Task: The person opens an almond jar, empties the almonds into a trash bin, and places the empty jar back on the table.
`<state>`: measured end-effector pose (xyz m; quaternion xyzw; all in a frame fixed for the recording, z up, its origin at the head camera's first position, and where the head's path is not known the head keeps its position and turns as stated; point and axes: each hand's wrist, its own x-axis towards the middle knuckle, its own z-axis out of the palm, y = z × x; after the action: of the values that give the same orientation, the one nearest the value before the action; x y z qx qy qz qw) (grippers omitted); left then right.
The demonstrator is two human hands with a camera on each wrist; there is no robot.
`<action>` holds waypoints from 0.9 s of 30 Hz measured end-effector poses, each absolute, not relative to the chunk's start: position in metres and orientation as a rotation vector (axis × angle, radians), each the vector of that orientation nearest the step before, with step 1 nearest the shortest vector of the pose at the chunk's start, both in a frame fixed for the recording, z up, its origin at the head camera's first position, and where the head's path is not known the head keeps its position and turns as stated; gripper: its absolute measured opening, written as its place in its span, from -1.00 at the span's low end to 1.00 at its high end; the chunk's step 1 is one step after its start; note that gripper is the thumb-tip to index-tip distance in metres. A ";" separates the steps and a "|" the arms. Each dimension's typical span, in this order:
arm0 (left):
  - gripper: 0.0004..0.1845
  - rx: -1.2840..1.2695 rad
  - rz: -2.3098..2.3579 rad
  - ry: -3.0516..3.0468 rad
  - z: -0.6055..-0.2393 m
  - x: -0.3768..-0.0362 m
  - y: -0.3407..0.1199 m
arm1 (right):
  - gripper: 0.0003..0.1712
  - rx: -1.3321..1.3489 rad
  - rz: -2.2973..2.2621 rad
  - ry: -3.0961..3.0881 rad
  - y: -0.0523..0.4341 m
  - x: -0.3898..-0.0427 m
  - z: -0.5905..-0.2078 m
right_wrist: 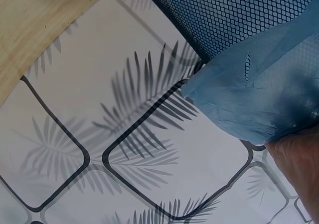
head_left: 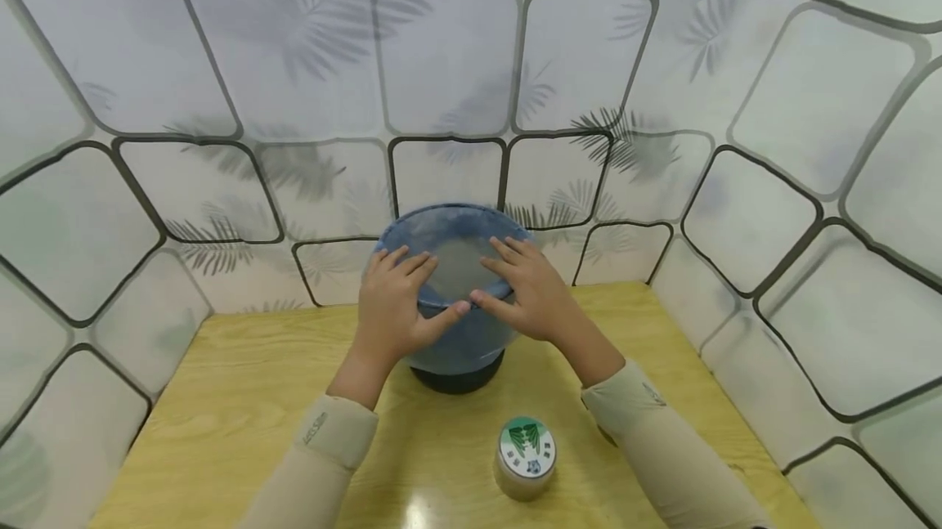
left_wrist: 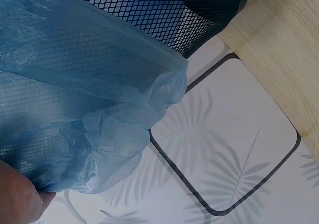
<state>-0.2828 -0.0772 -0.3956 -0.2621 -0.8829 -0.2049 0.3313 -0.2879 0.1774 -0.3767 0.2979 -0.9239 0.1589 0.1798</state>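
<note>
Blue bin liner [head_left: 465, 342] is lying under my left hand [head_left: 393, 300] and right hand [head_left: 536, 290], equally near; fingers are resting spread.

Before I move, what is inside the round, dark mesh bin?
A translucent blue plastic bag seems to line the bin, folded down outside; nothing else shows inside. What lies beneath is covered; the left hand and right hand hide parts of the bag.
</note>
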 end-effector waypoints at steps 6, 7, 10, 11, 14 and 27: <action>0.25 -0.673 -0.531 -2.288 -0.394 -0.283 -0.078 | 0.25 0.849 0.457 -2.576 0.176 -0.289 -0.375; 0.25 -0.671 -0.531 -2.288 -0.394 -0.283 -0.078 | 0.25 0.851 0.455 -2.577 0.176 -0.289 -0.375; 0.26 -0.667 -0.532 -2.295 -0.393 -0.282 -0.078 | 0.25 0.854 0.455 -2.579 0.176 -0.289 -0.375; 0.26 -0.668 -0.533 -2.298 -0.393 -0.282 -0.078 | 0.25 0.851 0.458 -2.580 0.176 -0.289 -0.375; 0.27 -0.676 -0.543 -2.304 -0.392 -0.283 -0.076 | 0.25 0.838 0.472 -2.576 0.177 -0.288 -0.375; 0.29 -0.704 -0.571 -2.296 -0.398 -0.286 -0.080 | 0.19 0.840 0.482 -2.561 0.180 -0.290 -0.381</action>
<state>-0.2863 -0.0796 -0.3975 -0.2694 -0.8779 -0.2184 0.3301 -0.2905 0.1803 -0.3805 0.3005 -0.9164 0.1725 0.2005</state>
